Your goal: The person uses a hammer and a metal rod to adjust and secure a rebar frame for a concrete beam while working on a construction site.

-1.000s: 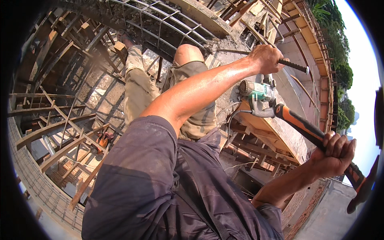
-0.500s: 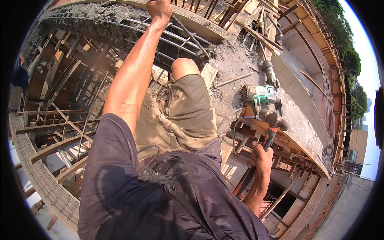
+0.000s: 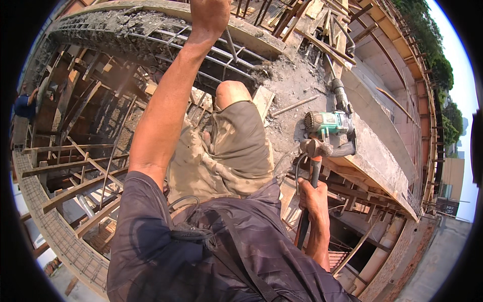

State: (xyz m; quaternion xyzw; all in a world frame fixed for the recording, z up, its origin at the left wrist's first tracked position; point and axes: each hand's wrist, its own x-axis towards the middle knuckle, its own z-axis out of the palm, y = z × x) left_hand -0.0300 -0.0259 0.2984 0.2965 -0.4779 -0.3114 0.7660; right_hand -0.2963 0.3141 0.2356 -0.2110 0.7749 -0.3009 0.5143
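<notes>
My left hand (image 3: pixel 210 17), cut off by the top edge, is closed round a dark steel rod (image 3: pixel 231 46). The rod slants down toward the exposed rebar (image 3: pixel 166 41) of a broken concrete beam. At the right, my right hand (image 3: pixel 314 197) grips a hammer by its black and orange handle (image 3: pixel 304 224), with the dusty metal head (image 3: pixel 316 147) raised at the far end. Beyond the hammer head, a green electric demolition hammer (image 3: pixel 329 122) lies on the concrete, its bit directed away from me. The rod's lower tip is hard to make out among the bars.
Wooden props and beams (image 3: pixel 75 168) fill an open drop at the left, where another person in blue (image 3: pixel 25 105) stands. Loose planks (image 3: pixel 327 48) lie at the far right. A short metal bar (image 3: pixel 295 105) rests on the rubble. A concrete ledge (image 3: pixel 382 161) runs along the right.
My left hand has come nearer and slightly right, and the rod stands steeper. My right hand and the hammer have shifted left, with the hammer head higher.
</notes>
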